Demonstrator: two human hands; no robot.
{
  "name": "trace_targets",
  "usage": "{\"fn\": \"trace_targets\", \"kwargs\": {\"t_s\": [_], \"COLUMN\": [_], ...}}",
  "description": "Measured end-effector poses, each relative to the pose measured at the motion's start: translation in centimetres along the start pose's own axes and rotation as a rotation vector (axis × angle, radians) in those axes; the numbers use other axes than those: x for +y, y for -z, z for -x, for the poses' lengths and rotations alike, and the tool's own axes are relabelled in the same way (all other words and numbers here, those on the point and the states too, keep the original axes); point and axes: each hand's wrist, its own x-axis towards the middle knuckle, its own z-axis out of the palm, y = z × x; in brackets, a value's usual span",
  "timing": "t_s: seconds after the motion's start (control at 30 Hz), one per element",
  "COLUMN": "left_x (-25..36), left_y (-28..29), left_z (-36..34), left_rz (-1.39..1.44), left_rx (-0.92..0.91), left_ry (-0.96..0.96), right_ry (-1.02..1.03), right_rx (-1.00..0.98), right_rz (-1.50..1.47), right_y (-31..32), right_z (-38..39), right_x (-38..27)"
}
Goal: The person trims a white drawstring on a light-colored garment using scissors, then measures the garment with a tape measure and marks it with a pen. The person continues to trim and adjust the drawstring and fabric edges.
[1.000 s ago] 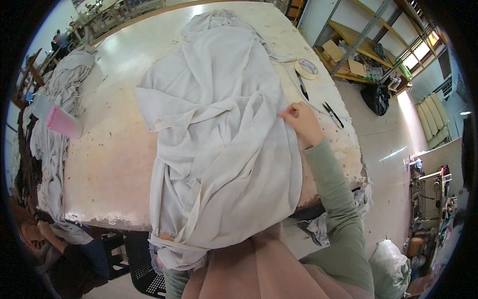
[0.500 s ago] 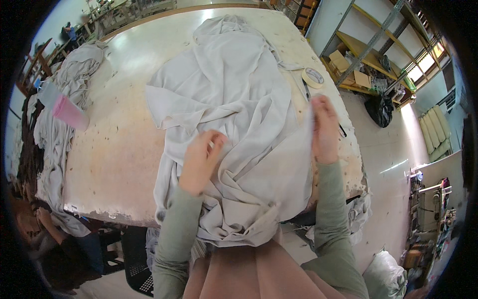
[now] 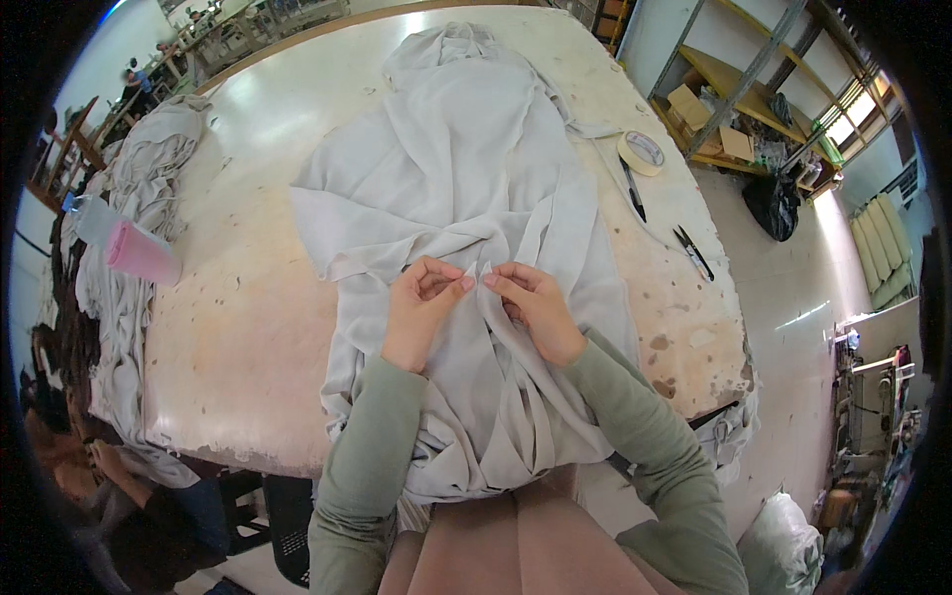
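**A:** Where did the cloth (image 3: 466,188) lie?

**B:** Spread in loose folds over the middle of the table (image 3: 248,327), its near end hanging off the edge toward the person's lap.

**A:** And the hands?

**B:** Both were on it, close together. The left hand (image 3: 421,307) had its fingers curled, pinching a raised fold between thumb and fingertips. The right hand (image 3: 531,302) pinched the same fold just beside it, fingertips nearly touching the left's.

**A:** How would you judge its handling?

**B:** Light, thin and limp, by the way it draped and creased. No stiffness, so it would sag wherever unsupported and slide easily on the smooth top. Best taken at an edge or a ridge, with two pinches set apart.

**A:** Anything nearby?

**B:** Tape (image 3: 642,152), a pen (image 3: 633,190) and snips (image 3: 693,252) to the right, well apart from the hands; a pink-capped bottle (image 3: 129,243) at the left, beside more cloth.
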Motion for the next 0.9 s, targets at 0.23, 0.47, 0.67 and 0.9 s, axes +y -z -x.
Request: {"fn": "trace_targets", "kwargs": {"t_s": [0.23,0.47,0.67,0.9], "left_x": [0.9,0.7,1.0,1.0], "left_y": [-0.8,-1.0,-1.1,-1.2], "left_z": [0.7,0.8,0.9,0.9], "left_rz": [0.129,0.102,0.069,0.095], "left_rx": [0.012,0.024,0.023,0.004], "left_ry": [0.085,0.058,0.109,0.114], "right_ry": [0.008,0.018,-0.008,-0.008], "right_rx": [-0.005,-0.014,-0.016,-0.033], "right_rz": [0.042,0.1,0.063,0.059], "right_y": [-0.2,-0.1,-0.1,0.1], "right_z": [0.5,0.7,0.7,0.5], "right_x": [-0.4,-0.4,-0.5,-0.3]}}
